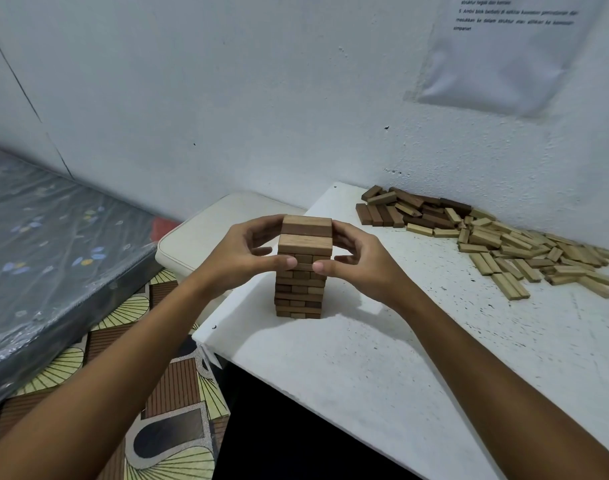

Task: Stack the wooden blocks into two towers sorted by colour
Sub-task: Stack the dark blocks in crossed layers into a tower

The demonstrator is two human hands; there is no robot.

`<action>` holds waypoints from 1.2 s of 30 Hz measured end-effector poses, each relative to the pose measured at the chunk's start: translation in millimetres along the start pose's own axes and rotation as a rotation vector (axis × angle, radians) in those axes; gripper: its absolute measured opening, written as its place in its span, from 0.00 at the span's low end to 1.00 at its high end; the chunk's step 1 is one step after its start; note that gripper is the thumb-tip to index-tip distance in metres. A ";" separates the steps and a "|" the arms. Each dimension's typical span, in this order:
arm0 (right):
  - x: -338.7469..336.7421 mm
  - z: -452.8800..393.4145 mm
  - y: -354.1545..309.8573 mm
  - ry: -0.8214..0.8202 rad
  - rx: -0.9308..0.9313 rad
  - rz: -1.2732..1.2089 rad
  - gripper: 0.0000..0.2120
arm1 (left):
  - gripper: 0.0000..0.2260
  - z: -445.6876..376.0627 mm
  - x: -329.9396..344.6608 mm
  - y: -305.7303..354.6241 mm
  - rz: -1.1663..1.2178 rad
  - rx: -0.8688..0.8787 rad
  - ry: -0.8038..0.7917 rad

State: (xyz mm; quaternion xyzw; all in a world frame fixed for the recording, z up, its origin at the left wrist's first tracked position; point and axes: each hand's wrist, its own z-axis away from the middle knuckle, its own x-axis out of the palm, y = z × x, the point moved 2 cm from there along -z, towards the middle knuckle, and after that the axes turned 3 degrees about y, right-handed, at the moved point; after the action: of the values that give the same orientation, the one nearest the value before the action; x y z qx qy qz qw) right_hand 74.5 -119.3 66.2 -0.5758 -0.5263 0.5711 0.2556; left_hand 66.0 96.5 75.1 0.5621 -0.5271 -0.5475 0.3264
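Observation:
A tower of dark brown wooden blocks (301, 289) stands near the left end of the white table (382, 358). My left hand (240, 252) cups its upper left side and my right hand (356, 258) cups its upper right side. Fingers and thumbs of both hands curl round the top layers, thumbs touching the front face. The two uppermost layers (306, 233) sit slightly offset from each other. Loose blocks lie at the back right: a dark brown heap (407, 211) and a lighter tan heap (524, 252).
The table's left edge and front corner (206, 337) lie close to the tower. A cream cushioned stool (206, 240) stands behind the left edge. A plastic-wrapped mattress (53, 244) lies on the patterned floor at left. The white wall stands directly behind the heaps.

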 end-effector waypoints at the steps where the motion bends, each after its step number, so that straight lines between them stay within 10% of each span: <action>1: -0.1 -0.2 0.3 0.000 0.001 0.000 0.34 | 0.29 -0.2 -0.1 -0.1 0.000 0.001 -0.002; 23: 0.4 -0.1 2.0 -0.026 0.023 0.026 0.32 | 0.36 -3.1 -3.5 -7.6 -0.022 -0.020 -0.015; 29: -1.7 2.7 13.3 -0.057 0.109 0.056 0.56 | 0.48 2.4 -6.7 -26.1 -0.104 -0.055 -0.024; 36: -1.4 16.2 33.4 -0.081 0.175 0.155 0.53 | 0.53 13.0 -4.7 -54.9 -0.253 -0.078 -0.068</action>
State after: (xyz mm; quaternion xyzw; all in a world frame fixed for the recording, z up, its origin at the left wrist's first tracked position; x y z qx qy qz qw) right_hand 70.3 -136.1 33.3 -0.5667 -0.4384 0.6556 0.2384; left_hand 67.2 116.4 22.1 0.5919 -0.4410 -0.6233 0.2583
